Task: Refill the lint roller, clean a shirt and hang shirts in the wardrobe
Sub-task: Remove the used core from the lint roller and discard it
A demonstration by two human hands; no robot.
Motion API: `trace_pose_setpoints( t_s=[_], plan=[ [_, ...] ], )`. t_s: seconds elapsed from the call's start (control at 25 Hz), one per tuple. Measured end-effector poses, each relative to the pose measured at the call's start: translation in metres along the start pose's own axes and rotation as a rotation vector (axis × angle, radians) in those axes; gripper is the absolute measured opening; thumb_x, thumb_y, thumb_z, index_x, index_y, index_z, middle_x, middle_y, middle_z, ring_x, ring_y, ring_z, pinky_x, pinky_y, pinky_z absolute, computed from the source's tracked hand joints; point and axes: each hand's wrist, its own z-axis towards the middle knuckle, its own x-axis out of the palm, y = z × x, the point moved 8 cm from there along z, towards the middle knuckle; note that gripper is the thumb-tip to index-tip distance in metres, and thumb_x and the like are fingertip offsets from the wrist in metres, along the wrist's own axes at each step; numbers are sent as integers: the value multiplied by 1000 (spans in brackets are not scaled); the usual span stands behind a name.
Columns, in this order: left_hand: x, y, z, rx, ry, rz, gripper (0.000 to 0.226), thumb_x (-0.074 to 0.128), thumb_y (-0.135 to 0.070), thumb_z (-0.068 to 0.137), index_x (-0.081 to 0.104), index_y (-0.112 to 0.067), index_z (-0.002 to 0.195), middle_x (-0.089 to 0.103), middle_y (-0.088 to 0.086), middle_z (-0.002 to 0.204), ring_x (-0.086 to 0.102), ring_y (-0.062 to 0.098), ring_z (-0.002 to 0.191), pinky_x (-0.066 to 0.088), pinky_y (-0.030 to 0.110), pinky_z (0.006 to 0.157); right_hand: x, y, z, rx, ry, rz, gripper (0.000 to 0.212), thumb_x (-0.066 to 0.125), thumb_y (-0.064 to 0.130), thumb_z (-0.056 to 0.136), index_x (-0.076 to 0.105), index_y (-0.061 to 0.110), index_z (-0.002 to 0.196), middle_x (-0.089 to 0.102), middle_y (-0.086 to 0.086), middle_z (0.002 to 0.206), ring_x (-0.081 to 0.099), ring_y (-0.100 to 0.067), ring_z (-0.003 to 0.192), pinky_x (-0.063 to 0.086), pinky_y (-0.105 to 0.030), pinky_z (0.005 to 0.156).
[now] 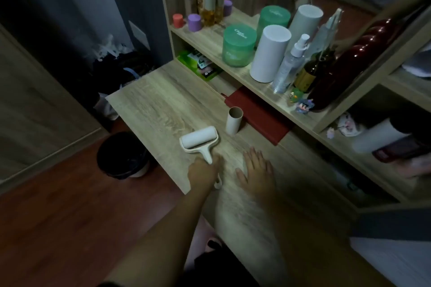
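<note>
A white lint roller (200, 139) lies on the wooden desk (158, 105), its roll covered in white paper and its handle pointing toward me. My left hand (202, 173) is closed around that handle near the desk's front edge. My right hand (256, 168) rests flat on the desk just right of it, fingers spread, holding nothing. An empty cardboard core (234, 120) stands upright a little beyond the roller. Two white refill rolls (269, 53) stand on the shelf above. No shirt is in view.
A red notebook (258, 114) lies under the shelf beside the core. The shelf (210, 39) holds green jars (239, 45), spray bottles and small bottles. A black waste bin (122, 155) stands on the floor left of the desk, with a heap of dark clothes (121, 63) behind.
</note>
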Motion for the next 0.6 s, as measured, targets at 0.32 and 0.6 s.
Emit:
trace_pose_setpoints(
  t_s=[0.32, 0.6],
  plan=[
    [-11, 5, -13, -11, -118, -168, 37, 41, -32, 98, 46, 3, 108, 60, 24, 102, 58, 39, 96, 41, 37, 75, 8, -7, 1, 17, -19, 67, 68, 20, 54, 86, 24, 20, 145, 22, -4, 155, 15, -22, 144, 15, -41, 114],
    [-37, -5, -45, 369, -69, -43, 26, 41, -36, 97, 39, -10, 91, 52, -3, 65, 57, 26, 65, 30, 24, 47, -24, 7, -10, 446, -158, 865, 57, 27, 58, 90, 36, 25, 135, 53, -6, 130, 56, -20, 111, 49, -42, 93]
  ],
)
